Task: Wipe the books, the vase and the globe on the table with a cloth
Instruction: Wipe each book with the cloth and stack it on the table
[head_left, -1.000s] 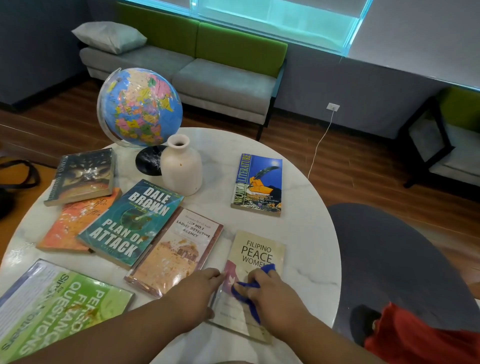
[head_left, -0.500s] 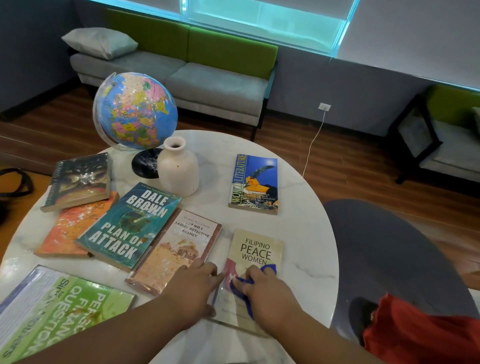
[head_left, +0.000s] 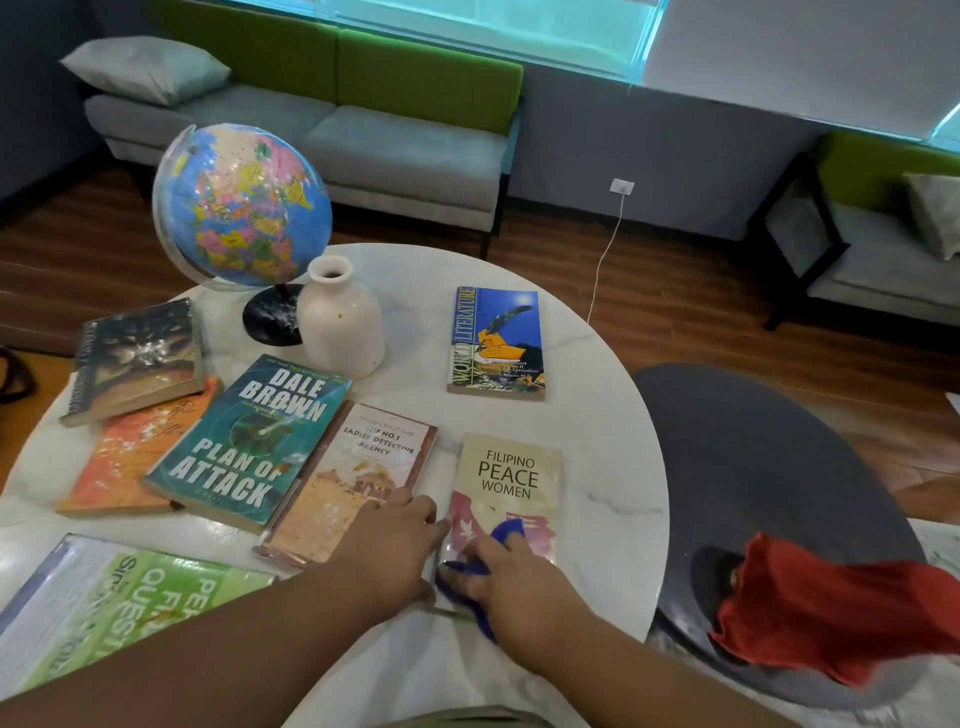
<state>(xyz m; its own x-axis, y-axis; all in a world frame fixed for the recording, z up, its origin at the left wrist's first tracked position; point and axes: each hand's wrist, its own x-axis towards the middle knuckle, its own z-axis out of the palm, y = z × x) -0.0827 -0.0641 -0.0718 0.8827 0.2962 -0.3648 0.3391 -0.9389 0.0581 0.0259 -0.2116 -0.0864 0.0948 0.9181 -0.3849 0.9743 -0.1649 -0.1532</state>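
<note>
The right hand (head_left: 511, 577) grips the blue cloth (head_left: 506, 530) on the Peace Women book (head_left: 511, 467), at the front of the worktop (head_left: 597, 467). The left hand (head_left: 395, 535), fingers loose, presses the book's side.

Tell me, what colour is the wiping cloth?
Dark blue. The cloth shows best in the head view.

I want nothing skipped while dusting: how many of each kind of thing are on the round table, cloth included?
Books: 7
Vase: 1
Globe: 1
Blue cloth: 1
Total: 10
</note>
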